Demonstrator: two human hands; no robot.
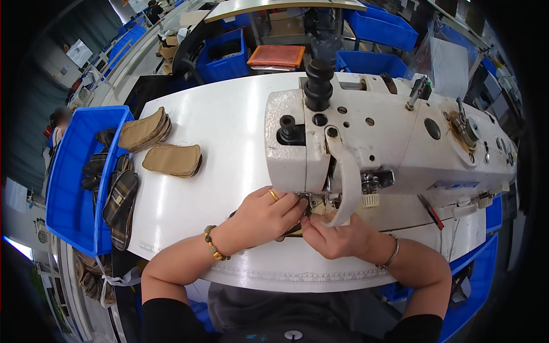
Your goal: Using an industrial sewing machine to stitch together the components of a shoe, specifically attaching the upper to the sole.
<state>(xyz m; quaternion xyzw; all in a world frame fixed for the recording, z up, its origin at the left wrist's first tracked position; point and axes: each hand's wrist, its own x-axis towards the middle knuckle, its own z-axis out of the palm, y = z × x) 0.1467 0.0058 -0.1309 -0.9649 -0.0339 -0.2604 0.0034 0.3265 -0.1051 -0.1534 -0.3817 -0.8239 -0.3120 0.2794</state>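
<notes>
A white sewing machine point(366, 137) stands over the tabletop, and both my hands are close under its needle area. My left hand point(260, 220), with a ring and a beaded bracelet, is closed, its fingertips pressed onto a small fabric piece point(294, 231) beside the presser foot. From the other side my right hand point(334, 237), with a metal bangle at the wrist, pinches the near edge of that piece. Only a dark and tan sliver of it shows; my fingers and the machine head hide the rest.
Two stacks of tan fabric pieces point(171, 159) lie left on the white table point(229, 131). Plaid pieces point(121, 200) hang by a blue bin point(77, 211) at the left edge. Red-handled snips point(432, 212) lie right of my right hand. More blue bins point(380, 28) stand behind.
</notes>
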